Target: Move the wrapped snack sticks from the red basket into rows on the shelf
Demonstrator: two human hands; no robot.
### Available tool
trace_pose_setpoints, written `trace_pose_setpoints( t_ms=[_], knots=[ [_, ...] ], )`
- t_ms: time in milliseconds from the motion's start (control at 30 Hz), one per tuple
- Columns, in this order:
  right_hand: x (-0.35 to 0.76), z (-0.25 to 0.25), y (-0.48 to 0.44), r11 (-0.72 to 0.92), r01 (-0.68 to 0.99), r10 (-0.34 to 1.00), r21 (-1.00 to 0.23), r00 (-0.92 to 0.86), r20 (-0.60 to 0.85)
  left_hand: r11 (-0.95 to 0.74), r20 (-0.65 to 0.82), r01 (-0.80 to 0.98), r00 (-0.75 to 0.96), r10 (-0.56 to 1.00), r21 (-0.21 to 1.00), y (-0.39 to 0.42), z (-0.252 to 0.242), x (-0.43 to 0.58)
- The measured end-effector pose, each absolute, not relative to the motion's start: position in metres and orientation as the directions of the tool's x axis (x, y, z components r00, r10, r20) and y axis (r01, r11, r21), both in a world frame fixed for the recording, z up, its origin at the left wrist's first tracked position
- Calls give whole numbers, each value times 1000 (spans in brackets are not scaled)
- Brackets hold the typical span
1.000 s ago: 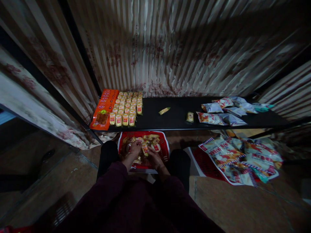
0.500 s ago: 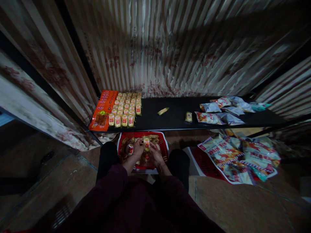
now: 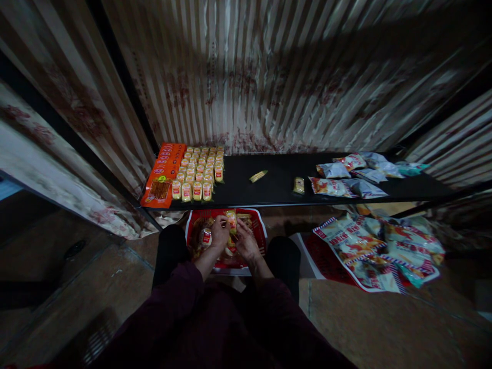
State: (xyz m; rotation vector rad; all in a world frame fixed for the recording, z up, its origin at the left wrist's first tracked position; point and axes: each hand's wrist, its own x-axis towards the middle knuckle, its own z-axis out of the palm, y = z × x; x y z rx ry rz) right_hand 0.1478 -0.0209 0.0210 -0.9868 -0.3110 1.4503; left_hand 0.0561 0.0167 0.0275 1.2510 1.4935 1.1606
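Between my knees stands a red basket (image 3: 262,230) with a white rim, holding wrapped snacks. Over it my left hand (image 3: 219,233) and my right hand (image 3: 246,243) are both closed on a small yellow wrapped snack cake (image 3: 231,219) with a red label, one hand at each side. A round wrapped piece (image 3: 206,237) with a red and white label lies in the basket beside my left hand. Rows of similar yellow wrapped cakes (image 3: 197,190) stand on the black shelf (image 3: 246,192), just beyond the basket.
An orange snack bag (image 3: 164,171) lies at the shelf's left end. A thin yellow packet (image 3: 258,176) and a small wrapped piece (image 3: 299,185) lie mid-shelf. Several chip bags (image 3: 332,186) sit on its right. A second basket heaped with large bags (image 3: 357,241) stands on the floor right.
The yellow snack cake in my hands has risen slightly toward the shelf's edge and tilted. My fingers have shifted a little around it. The shelf's goods have not moved.
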Motion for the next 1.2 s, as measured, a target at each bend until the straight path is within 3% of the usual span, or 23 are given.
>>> trace_pose_setpoints(
  t_ms=[433,933,1200],
  knots=[
    [140,31,-15,-74,-612,915,-787,272,-297,112,-95,114,-147,985,987,14,40,57],
    [134,52,-7,19,-445,908,-895,383,-171,36,-31,60,-77,997,998,17,33,63],
    [135,49,-4,61,-432,900,-900,414,-138,92,-96,-32,-119,988,995,17,37,62]
  ],
)
